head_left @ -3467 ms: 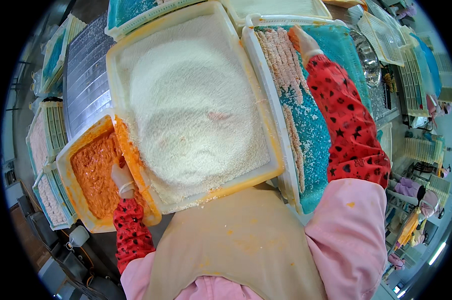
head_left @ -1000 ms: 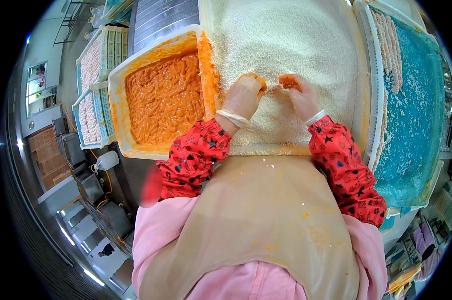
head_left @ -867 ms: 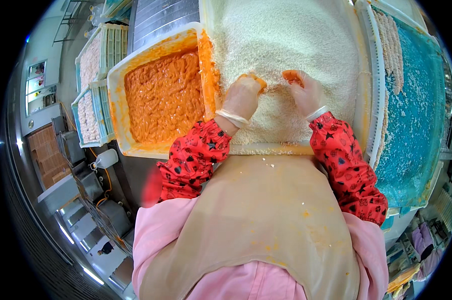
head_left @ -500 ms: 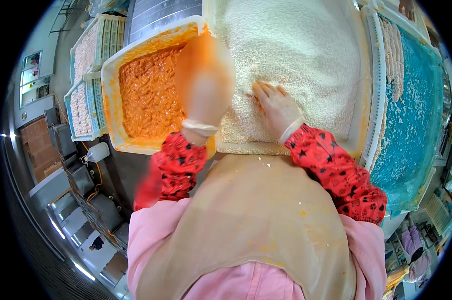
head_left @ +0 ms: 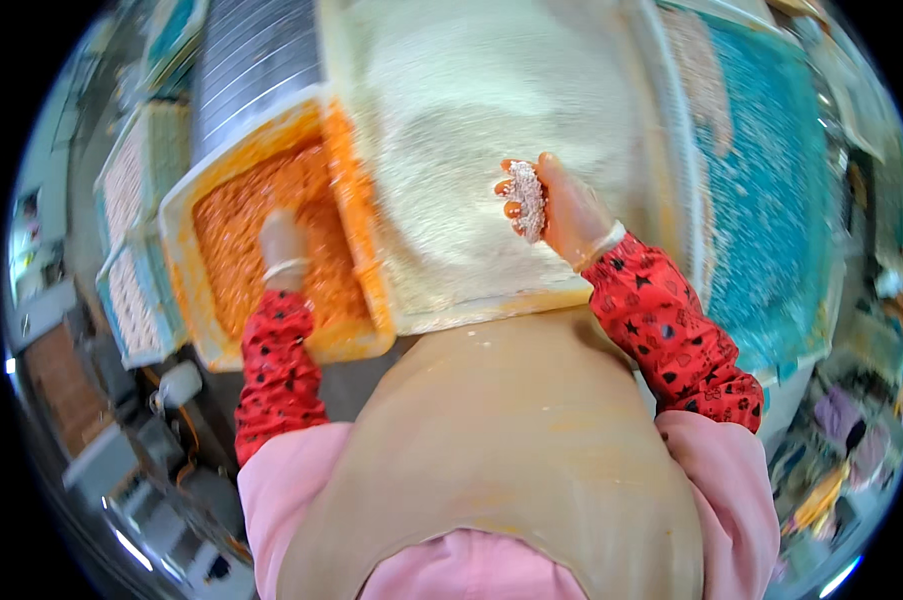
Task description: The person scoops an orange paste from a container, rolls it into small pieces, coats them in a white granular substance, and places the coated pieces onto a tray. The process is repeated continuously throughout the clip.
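My gloved right hand (head_left: 571, 205) is closed around a crumb-coated strip (head_left: 527, 200), held above the white crumbs (head_left: 461, 240). Its fingertips are smeared orange. My gloved left hand (head_left: 283, 240) reaches into the wet orange mixture (head_left: 241, 215), with its fingers sunk out of sight. That mixture lies in a white tub (head_left: 176, 250) whose rim is stained orange. The crumbs fill a wide pale tray directly to the right of the tub.
On the right stands a blue-lined tray (head_left: 771, 170) with pale strips (head_left: 696, 70) along its left side. Stacked crates (head_left: 136, 210) of pale pieces are at the left. A ridged metal surface (head_left: 256, 70) lies beyond the tub; a white jug (head_left: 179, 384) is lower left.
My left hand has moved left and down into the orange mixture. My right hand has come up off the crumbs with a coated strip in it. The view has shifted.
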A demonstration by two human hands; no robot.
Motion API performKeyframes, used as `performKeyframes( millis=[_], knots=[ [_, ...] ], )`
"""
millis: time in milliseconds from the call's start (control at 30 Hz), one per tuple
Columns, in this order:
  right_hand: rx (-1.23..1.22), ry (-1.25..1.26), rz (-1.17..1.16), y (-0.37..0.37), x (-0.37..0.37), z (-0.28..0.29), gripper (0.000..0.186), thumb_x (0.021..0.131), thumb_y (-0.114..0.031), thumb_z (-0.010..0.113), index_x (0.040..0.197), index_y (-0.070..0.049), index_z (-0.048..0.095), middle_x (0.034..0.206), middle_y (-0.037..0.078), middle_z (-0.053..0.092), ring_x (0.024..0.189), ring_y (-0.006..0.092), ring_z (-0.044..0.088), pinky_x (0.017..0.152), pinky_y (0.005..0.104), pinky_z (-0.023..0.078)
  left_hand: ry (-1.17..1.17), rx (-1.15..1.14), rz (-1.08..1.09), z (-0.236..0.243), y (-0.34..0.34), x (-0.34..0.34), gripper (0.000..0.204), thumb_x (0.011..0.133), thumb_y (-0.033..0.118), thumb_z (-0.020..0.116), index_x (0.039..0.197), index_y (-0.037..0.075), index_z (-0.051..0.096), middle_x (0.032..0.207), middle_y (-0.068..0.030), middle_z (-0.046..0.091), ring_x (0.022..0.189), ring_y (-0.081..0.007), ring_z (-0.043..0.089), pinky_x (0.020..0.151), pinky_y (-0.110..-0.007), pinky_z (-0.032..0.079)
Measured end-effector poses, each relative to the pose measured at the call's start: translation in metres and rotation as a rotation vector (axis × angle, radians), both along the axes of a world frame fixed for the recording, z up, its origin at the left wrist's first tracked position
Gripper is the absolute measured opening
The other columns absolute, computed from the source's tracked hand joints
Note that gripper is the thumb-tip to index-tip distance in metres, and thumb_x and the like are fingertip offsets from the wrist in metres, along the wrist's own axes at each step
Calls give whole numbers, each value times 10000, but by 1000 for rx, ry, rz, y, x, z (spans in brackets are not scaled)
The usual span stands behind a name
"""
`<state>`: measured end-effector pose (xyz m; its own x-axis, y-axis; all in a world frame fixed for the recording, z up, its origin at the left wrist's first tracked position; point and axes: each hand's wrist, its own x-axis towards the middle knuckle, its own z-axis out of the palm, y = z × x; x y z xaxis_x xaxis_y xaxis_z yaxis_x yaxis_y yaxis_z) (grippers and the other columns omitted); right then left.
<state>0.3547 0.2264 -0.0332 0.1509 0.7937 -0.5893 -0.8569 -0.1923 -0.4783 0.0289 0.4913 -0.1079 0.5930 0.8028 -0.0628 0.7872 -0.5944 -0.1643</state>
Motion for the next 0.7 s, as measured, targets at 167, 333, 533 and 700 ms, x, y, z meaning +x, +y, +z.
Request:
performKeyframes(
  millis=[167, 333, 533, 700],
  knots=[
    [-34, -283, -283, -109, 82, 54, 424, 922, -289, 489, 1230, -1, 449, 753, -10, 493, 536, 69, 405, 503, 212, 379, -213, -193, -34, -18, 7, -29, 240, 804, 207, 601, 995, 76, 663, 871, -197, 636, 824, -354, 605, 738, -416, 477],
    [-537, -791, -700, -182, 166, 49, 460, 920, -369, 509, 1211, -14, 473, 808, -5, 543, 582, 65, 457, 525, 216, 399, -159, -195, -5, 0, -3, 3, 233, 803, 194, 598, 981, 59, 667, 906, -190, 637, 828, -346, 606, 734, -411, 477],
    [-394, -1214, -404, -153, 161, -5, 398, 948, -325, 462, 1138, 7, 572, 1018, 87, 628, 868, 134, 577, 790, 254, 453, 3, -263, 65, 1, 1, 11, 250, 816, 194, 580, 1005, 49, 656, 915, -200, 634, 848, -356, 604, 737, -413, 476],
    [-263, -980, -414, -163, 160, 3, 357, 950, -247, 458, 1156, 26, 559, 1050, 76, 621, 921, 127, 566, 830, 256, 444, -375, -426, 182, -12, -1, -25, 245, 838, 169, 576, 1016, 12, 637, 972, -182, 641, 873, -292, 614, 752, -352, 470]
  ],
)
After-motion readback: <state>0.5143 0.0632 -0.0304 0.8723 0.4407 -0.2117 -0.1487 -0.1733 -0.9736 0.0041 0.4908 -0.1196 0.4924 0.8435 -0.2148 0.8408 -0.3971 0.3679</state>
